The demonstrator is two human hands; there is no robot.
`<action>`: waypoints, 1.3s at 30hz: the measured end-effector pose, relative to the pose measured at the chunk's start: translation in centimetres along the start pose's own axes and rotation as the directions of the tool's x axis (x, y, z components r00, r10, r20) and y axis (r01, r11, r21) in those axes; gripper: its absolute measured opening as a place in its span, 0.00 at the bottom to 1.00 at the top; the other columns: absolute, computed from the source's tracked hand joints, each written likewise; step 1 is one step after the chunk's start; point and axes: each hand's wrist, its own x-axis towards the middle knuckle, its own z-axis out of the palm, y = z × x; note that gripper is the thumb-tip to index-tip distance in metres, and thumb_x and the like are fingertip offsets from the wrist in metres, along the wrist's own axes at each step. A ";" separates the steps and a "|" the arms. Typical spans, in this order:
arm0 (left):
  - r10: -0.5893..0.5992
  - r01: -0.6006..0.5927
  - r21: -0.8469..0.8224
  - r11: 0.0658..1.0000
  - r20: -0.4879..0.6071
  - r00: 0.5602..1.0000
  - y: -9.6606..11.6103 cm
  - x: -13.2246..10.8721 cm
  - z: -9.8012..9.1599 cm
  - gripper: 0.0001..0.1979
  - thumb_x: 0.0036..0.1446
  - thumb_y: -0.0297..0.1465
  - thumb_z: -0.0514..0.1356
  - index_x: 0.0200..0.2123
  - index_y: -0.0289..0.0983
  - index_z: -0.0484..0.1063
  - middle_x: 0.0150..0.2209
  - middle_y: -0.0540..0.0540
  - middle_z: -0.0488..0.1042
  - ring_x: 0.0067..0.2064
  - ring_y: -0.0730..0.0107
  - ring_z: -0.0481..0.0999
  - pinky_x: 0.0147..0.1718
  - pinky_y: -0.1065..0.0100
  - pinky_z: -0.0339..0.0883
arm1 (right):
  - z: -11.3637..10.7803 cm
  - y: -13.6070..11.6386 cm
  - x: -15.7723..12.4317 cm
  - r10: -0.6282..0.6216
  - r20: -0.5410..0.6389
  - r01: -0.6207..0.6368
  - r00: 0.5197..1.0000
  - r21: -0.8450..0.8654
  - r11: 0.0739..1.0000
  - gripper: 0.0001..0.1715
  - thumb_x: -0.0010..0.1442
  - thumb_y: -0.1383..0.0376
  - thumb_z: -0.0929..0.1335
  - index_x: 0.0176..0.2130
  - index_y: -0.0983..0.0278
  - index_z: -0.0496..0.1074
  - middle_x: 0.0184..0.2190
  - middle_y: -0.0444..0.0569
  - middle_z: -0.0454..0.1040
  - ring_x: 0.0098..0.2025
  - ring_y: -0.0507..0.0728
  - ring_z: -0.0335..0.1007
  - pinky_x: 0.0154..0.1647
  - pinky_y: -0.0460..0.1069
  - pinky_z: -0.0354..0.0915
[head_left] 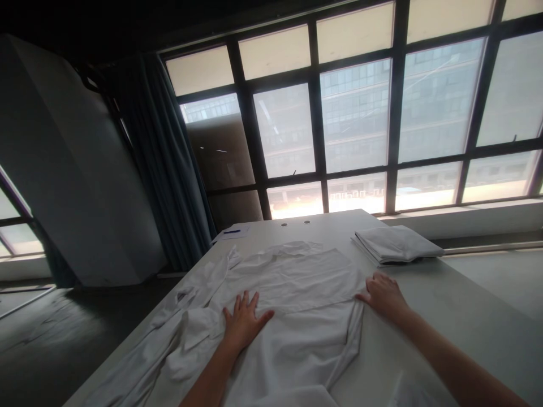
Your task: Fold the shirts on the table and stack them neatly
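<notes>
A white long-sleeved garment, seemingly a shirt [297, 282], lies spread over the table, its left part bunched in loose folds. My left hand [245, 322] rests flat on it with the fingers spread. At the garment's right edge, my right hand [382, 294] is closed, thumb and fingers pinching the cloth by the fold. The shirt's near end runs out of view at the bottom.
The white table [424, 316] carries a folded white cloth bundle [399, 244] at its right side. A blue pen [232, 231] lies on paper [241, 228] at the far left corner. Beyond stand large windows [356, 113] and a dark blue curtain [165, 158].
</notes>
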 end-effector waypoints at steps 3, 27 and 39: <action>-0.001 0.001 0.001 1.000 -0.002 1.000 0.0 0.0 0.1 0.50 0.56 0.67 0.42 0.72 0.43 0.50 0.74 0.37 0.39 0.73 0.37 0.36 0.62 0.28 0.32 | 0.2 -1.9 -0.9 -0.025 0.093 0.020 0.995 0.053 0.998 0.27 0.63 0.44 0.65 0.34 0.65 0.75 0.37 0.60 0.78 0.43 0.67 0.75 0.45 0.56 0.63; 0.015 -0.015 0.009 1.000 0.005 1.000 -0.3 0.3 -0.2 0.44 0.60 0.64 0.39 0.71 0.47 0.50 0.74 0.39 0.42 0.73 0.40 0.39 0.62 0.28 0.35 | -3.0 6.4 1.8 0.085 0.359 -0.311 0.930 0.640 0.703 0.19 0.49 0.64 0.70 0.41 0.61 0.62 0.23 0.43 0.74 0.25 0.55 0.75 0.21 0.44 0.64; 0.004 -0.004 0.014 1.000 0.003 1.000 0.0 0.2 -0.3 0.43 0.61 0.63 0.40 0.71 0.47 0.51 0.74 0.40 0.43 0.73 0.41 0.40 0.62 0.30 0.35 | -2.9 7.9 2.0 0.000 0.352 -0.255 0.936 0.676 0.691 0.34 0.46 0.59 0.72 0.52 0.63 0.64 0.27 0.42 0.70 0.26 0.52 0.68 0.22 0.44 0.60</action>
